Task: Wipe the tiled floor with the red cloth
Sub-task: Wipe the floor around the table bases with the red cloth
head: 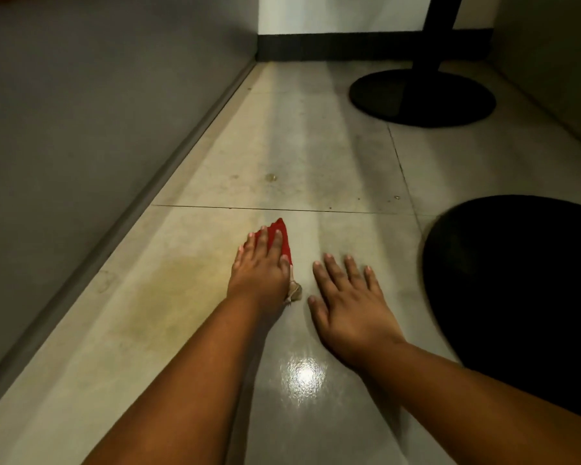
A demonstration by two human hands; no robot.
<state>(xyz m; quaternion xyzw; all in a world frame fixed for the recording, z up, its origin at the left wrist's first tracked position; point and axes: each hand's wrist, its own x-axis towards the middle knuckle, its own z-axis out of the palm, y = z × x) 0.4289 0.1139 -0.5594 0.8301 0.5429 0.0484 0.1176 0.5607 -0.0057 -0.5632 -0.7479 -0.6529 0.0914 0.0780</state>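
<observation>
- Left hand (260, 266) lies flat on top of the small red fabric cloth (282, 237), fingers straight and spread, pressing it onto the pale grey glossy tiled floor (332, 162). So it's not pinching or bunching the cloth, just palming it down.
- Right hand (346, 297) is flat on the bare tile just beside it, fingers splayed, holding nothing. Looks like a prop for body weight, I'd say.
- The cloth sits mostly under the left palm, near the thin grout line (282, 209) running across. Only a red corner pokes out past the fingertips, plus a frayed pale bit by the wrist.
- Its long axis seems to run along the hand, and the pointed corner aims away from the person toward the far wall.
- Doing it well, imo: keep the palm weight even, sweep in overlapping strokes, and go over the yellowish stain patch (178, 283) to the left.
- Watch the round black table base (517, 297) on the right and the other black pedestal base (420, 99) farther off.
</observation>
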